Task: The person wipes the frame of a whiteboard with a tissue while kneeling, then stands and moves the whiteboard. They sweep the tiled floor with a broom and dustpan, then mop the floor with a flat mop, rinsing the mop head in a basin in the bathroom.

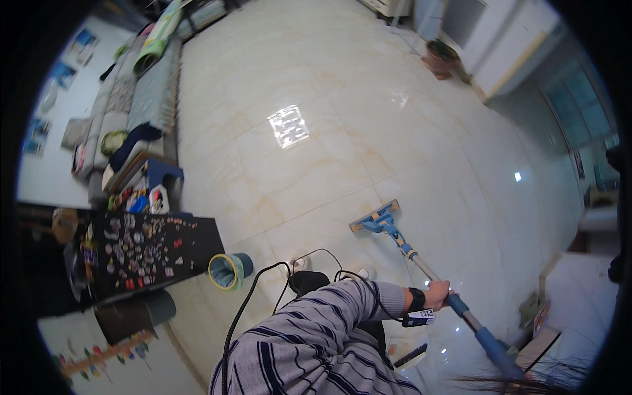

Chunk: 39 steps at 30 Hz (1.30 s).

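Observation:
My left arm, in a grey striped sleeve, reaches across my body to the right. My left hand [437, 295] is closed around the pole of a flat mop [426, 268]. The mop's blue head [376, 218] rests on the tiled floor ahead of my feet, tilted up to the right. From my grip the pole runs down to the lower right, where its blue handle [492, 349] passes under blurred strands of hair. My right hand does not show. On my left wrist are a black band [416, 300] and a small box with a black-and-white pattern.
To the left stand a black table [197, 245] covered with small pieces, a lined bin [227, 271] and a sofa [125, 95]. A potted plant [441, 58] is at the far right. A black cable [238, 316] loops by my feet. Glossy pale floor tiles [316, 164] reflect lights.

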### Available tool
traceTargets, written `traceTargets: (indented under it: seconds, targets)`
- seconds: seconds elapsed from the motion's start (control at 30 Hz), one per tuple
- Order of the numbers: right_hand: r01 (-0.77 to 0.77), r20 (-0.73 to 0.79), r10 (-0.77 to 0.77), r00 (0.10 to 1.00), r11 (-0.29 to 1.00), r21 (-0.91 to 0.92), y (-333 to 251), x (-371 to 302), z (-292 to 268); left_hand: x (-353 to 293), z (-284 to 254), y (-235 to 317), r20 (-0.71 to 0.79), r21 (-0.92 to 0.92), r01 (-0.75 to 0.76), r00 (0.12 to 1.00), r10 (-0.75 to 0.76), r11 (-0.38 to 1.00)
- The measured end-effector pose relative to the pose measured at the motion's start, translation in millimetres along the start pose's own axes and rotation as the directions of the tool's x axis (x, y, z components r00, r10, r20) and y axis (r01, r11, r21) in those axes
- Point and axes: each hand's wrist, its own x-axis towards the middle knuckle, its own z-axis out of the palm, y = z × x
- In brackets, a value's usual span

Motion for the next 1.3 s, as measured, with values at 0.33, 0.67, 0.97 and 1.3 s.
traceTargets:
  seconds: [0.33, 0.67, 0.97, 1.3]
  targets:
    - [0.226, 0.261, -0.213, 0.942, 0.974, -0.018, -109.5, 38.1, 95.7, -92.9, -71.5, 293.7, 0.189, -0.545, -0.153, 0.936, 0.298, 0.824]
    - [0.115, 0.492, -0.282, 0.823, 0.933, 0.342, -217.9, 22.1, 230.5, -243.5, -349.5, 400.4, 0.339, -0.649, -0.123, 0.837, 0.43, 0.751]
    - [0.218, 0.491, -0.391, 0.778, 0.902, 0.373, -261.6, -13.5, 279.7, -335.2, -572.0, 424.8, 0.578, -0.684, 0.089, 0.672, 0.463, 0.724]
    - [0.465, 0.542, -0.388, 0.746, 0.885, -0.005, -291.8, -62.1, 275.8, -398.2, -755.6, 388.2, 0.272, -0.884, -0.107, 0.674, 0.687, 0.455]
